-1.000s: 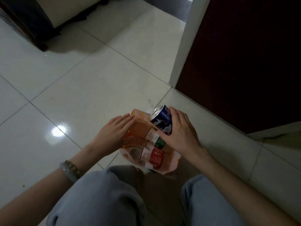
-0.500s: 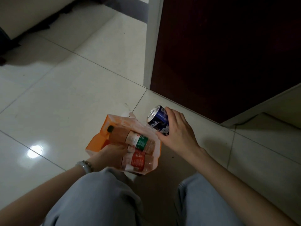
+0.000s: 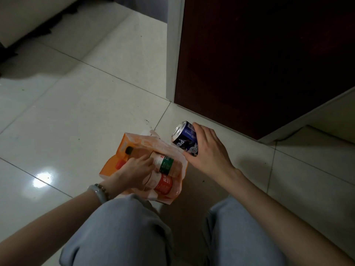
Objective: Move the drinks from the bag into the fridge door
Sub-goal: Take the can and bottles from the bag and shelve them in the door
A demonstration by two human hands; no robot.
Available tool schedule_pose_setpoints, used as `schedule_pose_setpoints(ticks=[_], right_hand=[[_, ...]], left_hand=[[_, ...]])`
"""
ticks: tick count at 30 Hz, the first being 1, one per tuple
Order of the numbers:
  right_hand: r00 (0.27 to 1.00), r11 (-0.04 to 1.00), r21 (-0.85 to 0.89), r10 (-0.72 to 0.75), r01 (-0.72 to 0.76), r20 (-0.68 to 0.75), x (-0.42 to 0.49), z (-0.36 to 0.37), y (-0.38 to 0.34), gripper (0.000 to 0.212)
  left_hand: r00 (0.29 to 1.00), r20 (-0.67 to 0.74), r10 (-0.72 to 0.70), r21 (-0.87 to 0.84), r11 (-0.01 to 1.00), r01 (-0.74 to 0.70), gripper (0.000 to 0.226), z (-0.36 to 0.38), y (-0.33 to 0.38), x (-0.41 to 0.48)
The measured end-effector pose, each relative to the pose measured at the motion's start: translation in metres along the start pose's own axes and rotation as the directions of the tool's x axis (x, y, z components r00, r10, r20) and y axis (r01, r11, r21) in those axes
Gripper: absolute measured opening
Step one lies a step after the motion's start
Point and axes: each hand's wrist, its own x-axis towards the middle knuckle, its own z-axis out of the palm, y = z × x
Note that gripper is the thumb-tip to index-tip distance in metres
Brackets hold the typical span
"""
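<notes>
R hand [image 3: 208,152] is wrapped round a blue can [image 3: 185,138], fingers clamped on its side, can tilted w/ top facing up-left, held clear of the bag [image 3: 123,150] just beside its right edge. L hand [image 3: 132,172] is inside the orange bag on the tiled floor [image 3: 76,116], fingers curled on the green-label bottle [image 3: 165,164] (grip looks closed, thumb hidden). Red-label bottle [image 3: 162,184] lies right below it, touching. Dark door [image 3: 259,60] stands behind. Bracelet [image 3: 99,191] on L wrist.
</notes>
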Motion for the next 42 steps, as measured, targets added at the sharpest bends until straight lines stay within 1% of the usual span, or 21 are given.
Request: schedule_pose_setpoints(ticks=[2,4,5,7,9,11,15,18,21,23,25,28,29,33,35,36,38,40,42], right_hand=[[1.000,1.000,0.010,-0.002,0.002,0.005,0.002,-0.002,-0.003,0.084],[1.000,1.000,0.018,-0.005,0.005,-0.005,0.006,-0.009,-0.006,0.084],[1.000,1.000,0.022,-0.004,0.004,-0.011,0.008,-0.015,-0.008,0.083],[1.000,0.999,0.037,0.007,-0.006,-0.014,0.012,-0.033,-0.014,0.083],[1.000,0.998,0.059,0.018,-0.017,-0.009,0.013,-0.060,-0.024,0.084],[0.999,0.995,0.090,0.036,-0.036,0.007,0.010,-0.096,-0.039,0.085],[0.999,0.992,0.121,0.043,-0.042,0.001,-0.005,-0.191,-0.076,0.086],[0.999,0.990,0.138,0.042,-0.037,-0.031,-0.018,-0.279,-0.103,0.085],[0.996,0.991,0.130,0.039,-0.028,-0.082,-0.033,-0.365,-0.125,0.086],[0.993,0.992,0.122,0.034,-0.021,-0.110,-0.047,-0.419,-0.139,0.086],[0.990,0.991,0.129,0.040,-0.022,-0.136,-0.064,-0.468,-0.150,0.086],[0.977,0.991,0.126,0.066,-0.041,-0.201,-0.092,-0.530,-0.158,0.085],[0.972,0.991,0.122,0.078,-0.052,-0.221,-0.102,-0.548,-0.158,0.085],[0.945,0.988,0.116,0.128,-0.098,-0.301,-0.140,-0.604,-0.152,0.084],[0.924,0.987,0.104,0.150,-0.121,-0.353,-0.158,-0.624,-0.146,0.084],[0.913,0.986,0.097,0.162,-0.135,-0.375,-0.166,-0.633,-0.143,0.085],[0.893,0.979,0.105,0.203,-0.175,-0.401,-0.180,-0.649,-0.138,0.085],[0.872,0.970,0.102,0.242,-0.220,-0.426,-0.192,-0.665,-0.130,0.085],[0.846,0.963,0.075,0.263,-0.258,-0.463,-0.204,-0.679,-0.121,0.084]], left_hand=[[1.000,-0.019,0.013,0.175,0.985,-0.009,0.075,-0.014,0.001,-0.002],[0.998,-0.056,0.021,0.261,0.965,-0.005,0.073,-0.030,-0.001,-0.006],[0.999,-0.048,-0.005,0.264,0.964,0.018,0.073,-0.038,-0.002,-0.007],[1.000,-0.012,-0.027,0.251,0.967,0.029,0.073,-0.063,-0.005,-0.016],[0.999,0.013,-0.051,0.218,0.975,0.047,0.068,-0.091,-0.008,-0.032],[0.995,-0.015,-0.103,0.187,0.977,0.104,0.064,-0.125,-0.008,-0.056],[0.977,0.003,-0.215,0.093,0.972,0.214,0.083,-0.218,0.005,-0.119],[0.956,0.080,-0.283,-0.022,0.958,0.286,0.088,-0.291,0.015,-0.164],[0.952,0.155,-0.264,-0.065,0.959,0.276,0.088,-0.366,0.025,-0.208],[0.958,0.164,-0.237,-0.061,0.967,0.249,0.076,-0.413,0.038,-0.238],[0.969,0.130,-0.210,-0.054,0.974,0.218,0.062,-0.453,0.053,-0.263],[0.981,0.037,-0.193,-0.077,0.978,0.195,0.052,-0.508,0.075,-0.295],[0.982,0.003,-0.188,-0.084,0.979,0.187,0.053,-0.527,0.083,-0.304],[0.979,-0.151,-0.137,-0.109,0.987,0.121,0.067,-0.592,0.120,-0.334],[0.962,-0.249,-0.109,-0.139,0.987,0.076,0.059,-0.622,0.138,-0.342],[0.954,-0.288,-0.086,-0.144,0.988,0.046,0.053,-0.638,0.147,-0.344],[0.942,-0.336,-0.008,-0.100,0.995,-0.027,0.042,-0.667,0.164,-0.343],[0.933,-0.354,0.071,-0.059,0.993,-0.098,0.036,-0.696,0.176,-0.336],[0.920,-0.369,0.132,-0.066,0.984,-0.168,0.027,-0.719,0.185,-0.327]])
